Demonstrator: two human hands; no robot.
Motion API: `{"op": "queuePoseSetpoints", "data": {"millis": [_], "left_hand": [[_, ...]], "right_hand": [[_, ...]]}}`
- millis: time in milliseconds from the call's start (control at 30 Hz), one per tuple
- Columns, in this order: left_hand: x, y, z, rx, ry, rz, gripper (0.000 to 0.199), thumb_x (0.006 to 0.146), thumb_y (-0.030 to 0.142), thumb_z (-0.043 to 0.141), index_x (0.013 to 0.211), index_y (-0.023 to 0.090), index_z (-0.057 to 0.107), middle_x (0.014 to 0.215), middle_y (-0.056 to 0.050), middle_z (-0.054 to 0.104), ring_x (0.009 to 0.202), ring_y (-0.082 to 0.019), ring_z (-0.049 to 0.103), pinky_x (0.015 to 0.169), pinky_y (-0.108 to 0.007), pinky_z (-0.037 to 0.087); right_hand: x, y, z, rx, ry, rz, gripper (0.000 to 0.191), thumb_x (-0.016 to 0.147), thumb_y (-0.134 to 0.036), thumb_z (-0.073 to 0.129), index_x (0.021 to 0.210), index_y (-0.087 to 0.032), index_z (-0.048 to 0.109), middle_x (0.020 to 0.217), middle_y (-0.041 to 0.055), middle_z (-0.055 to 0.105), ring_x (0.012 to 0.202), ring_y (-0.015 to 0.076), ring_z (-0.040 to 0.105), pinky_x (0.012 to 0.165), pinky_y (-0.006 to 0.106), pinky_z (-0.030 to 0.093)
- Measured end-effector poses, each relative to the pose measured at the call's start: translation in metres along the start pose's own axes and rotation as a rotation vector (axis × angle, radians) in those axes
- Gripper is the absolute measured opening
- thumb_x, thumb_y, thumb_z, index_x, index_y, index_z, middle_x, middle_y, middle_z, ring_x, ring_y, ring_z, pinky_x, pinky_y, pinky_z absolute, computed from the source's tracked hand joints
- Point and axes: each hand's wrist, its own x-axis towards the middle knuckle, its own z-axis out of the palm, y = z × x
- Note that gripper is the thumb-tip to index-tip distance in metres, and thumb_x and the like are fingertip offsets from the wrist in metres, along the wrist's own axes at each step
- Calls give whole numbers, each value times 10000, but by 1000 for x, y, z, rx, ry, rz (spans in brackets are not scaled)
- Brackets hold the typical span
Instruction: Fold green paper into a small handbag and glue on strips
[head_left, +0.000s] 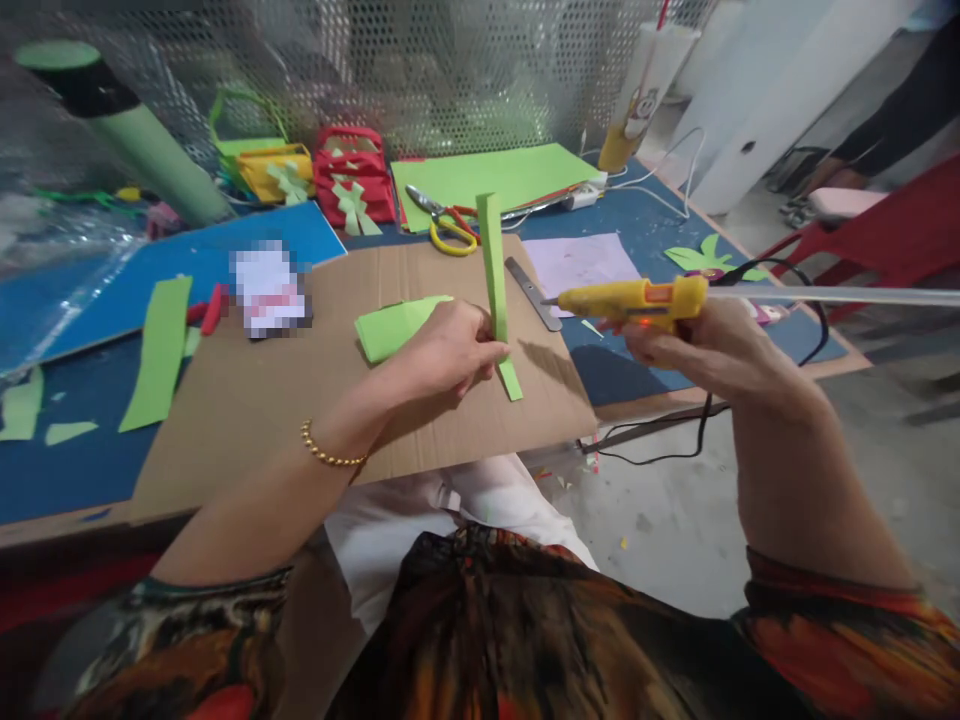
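At the far left of the blue-topped table (45,480), a long green paper piece (156,350) lies near 2 pale green scraps. To its right are a red pen-like object (215,310) and a card-like item (268,288) whose face is blurred out. Behind these stand a small yellow paper bag (274,172) and a red one, each with a pale bow. Brown cardboard (247,420) covers the near middle, and on it rests a folded green paper (397,325). Just beside that, the left hand (457,345) is closed in a pinch, thumb against fingers, on a narrow green strip (491,260); most of the strip rises above the grip, its short end below. Scissors (452,235) lie behind the hand, a metal ruler (532,293) and a lilac sheet (581,262) to its right. Farther right, the right hand (697,345) wraps around a yellow glue gun (630,300), its nozzle pointing left, apart from the strip. A translucent glue stick (825,295) juts from the gun's rear.
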Motion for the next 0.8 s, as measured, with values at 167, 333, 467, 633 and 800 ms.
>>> {"op": "queuePoseSetpoints", "data": {"millis": [167, 333, 467, 633, 800], "left_hand": [[1, 3, 5, 172, 46, 64, 380, 878, 126, 657, 513, 183, 568, 349, 47, 497, 374, -110, 539, 556, -245, 467], [3, 2, 6, 167, 19, 56, 369, 906, 150, 654, 545, 182, 584, 363, 36, 518, 371, -126, 552, 566, -263, 480], [2, 2, 5, 185, 23, 38, 366, 907, 148, 659, 547, 177, 594, 358, 27, 513, 379, -131, 559, 567, -265, 481], [1, 2, 6, 171, 21, 50, 362, 904, 153, 651, 547, 181, 594, 358, 31, 514, 371, -128, 546, 539, -260, 467], [2, 1, 5, 189, 18, 70, 387, 902, 150, 656, 522, 180, 588, 346, 28, 510, 379, -129, 554, 565, -264, 480]], "right_hand": [[-35, -21, 3, 26, -101, 68, 507, 892, -693, 636, 844, -198, 732, 639, 24, 612, 555, 156, 523, 486, 300, 428], [-36, -29, 13, -23, -185, 1, 641, 940, -766, 543, 612, -216, 565, 507, -15, 449, 467, 114, 387, 437, 300, 332], [-31, -23, 18, -43, -254, 5, 648, 963, -763, 527, 601, -225, 539, 529, -7, 449, 483, 121, 399, 466, 315, 337], [-31, -8, 23, -81, -277, -78, 586, 995, -682, 557, 619, -232, 580, 559, -5, 426, 513, 135, 399, 488, 323, 353], [-38, 12, 21, -175, -256, -184, 498, 1060, -602, 460, 855, -256, 754, 627, 4, 424, 563, 163, 412, 540, 339, 377]]}}
